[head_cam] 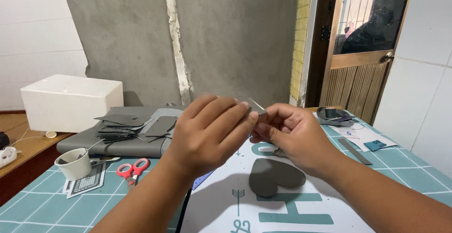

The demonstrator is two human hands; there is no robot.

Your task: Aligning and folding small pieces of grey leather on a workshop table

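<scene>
My left hand [209, 131] and my right hand [292, 131] meet in front of me above the table. Together they pinch a small thin grey piece [258, 106] between fingertips; its edge sticks up between the two hands. Below them a grey heart-shaped cut-out [273, 176] lies flat on a white printed sheet [221, 200]. The rest of the small piece is hidden by my fingers.
Red-handled scissors [132, 169] and a white cup [74, 164] sit at the left on the teal cutting mat [37, 204]. A stack of grey cut pieces [122, 127] lies behind, next to a white foam box [70, 101]. A metal ruler [354, 150] and a grey roll [333, 116] are at the right.
</scene>
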